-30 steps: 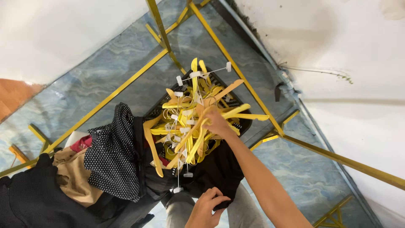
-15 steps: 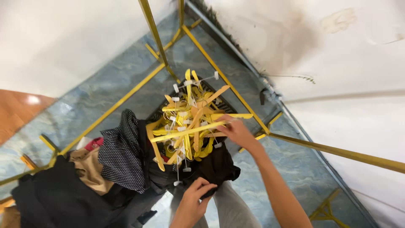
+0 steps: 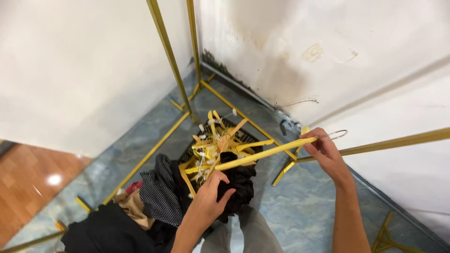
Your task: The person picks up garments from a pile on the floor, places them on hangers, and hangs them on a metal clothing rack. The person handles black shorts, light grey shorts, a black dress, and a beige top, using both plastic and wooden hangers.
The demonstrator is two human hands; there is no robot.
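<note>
Overhead, both hands' fingers (image 3: 323, 145) on yellow hanger (image 3: 262, 153) (clear of pile (image 3: 215, 145)).

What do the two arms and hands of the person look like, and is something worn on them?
Both forearms are bare: no sleeves reach into view. The left hand and the right hand wear no gloves, and no watch, ring or bracelet can be seen. The fingernails look short and unpainted.
</note>
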